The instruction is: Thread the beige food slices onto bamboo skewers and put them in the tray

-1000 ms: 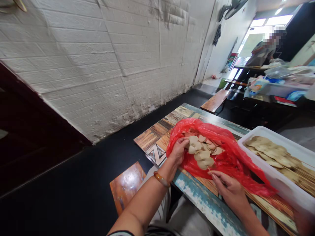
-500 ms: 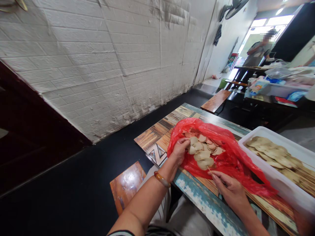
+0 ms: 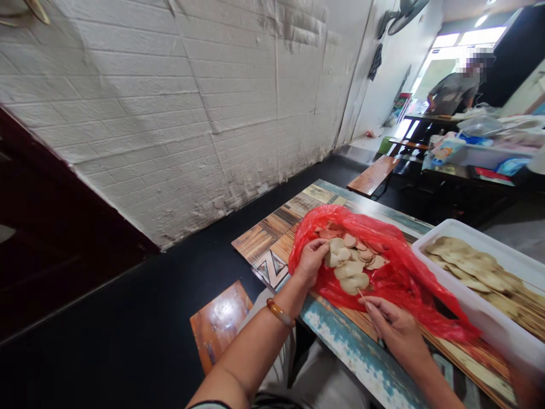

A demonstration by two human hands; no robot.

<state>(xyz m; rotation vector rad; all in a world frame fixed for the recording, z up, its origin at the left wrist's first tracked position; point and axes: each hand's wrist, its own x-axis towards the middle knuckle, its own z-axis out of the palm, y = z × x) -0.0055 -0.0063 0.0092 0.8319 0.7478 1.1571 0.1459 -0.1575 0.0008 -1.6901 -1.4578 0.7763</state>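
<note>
Currently, both hands of the seated person work at a crumpled red plastic bag point(image 3: 394, 230), which lies open on a patterned desk point(image 3: 272, 221). Over the bag's opening, a row of pale round slices point(image 3: 352, 279) hangs together on a thin wooden skewer point(image 3: 361, 296). At the bag's left side, the left hand point(image 3: 313, 260) has its thumb and fingers pinched on the slice at the far end of that row; the wrist behind wears an amber-coloured bangle point(image 3: 280, 313). At the bag's near edge, the right hand point(image 3: 395, 324) grips the bare end of the skewer between thumb and fingers. Loose slices point(image 3: 364, 250), some pinkish, lie heaped inside the bag, just beyond the row. Immediately right of the bag stands a white tub point(image 3: 502, 329) holding filled skewers point(image 3: 468, 261), their sticks pointing toward the near right. A wooden stool point(image 3: 221, 321) is to the left of the bag, below desk height. Well beyond the bag are a wooden bench point(image 3: 374, 173) and another person point(image 3: 453, 94) in grey.
</note>
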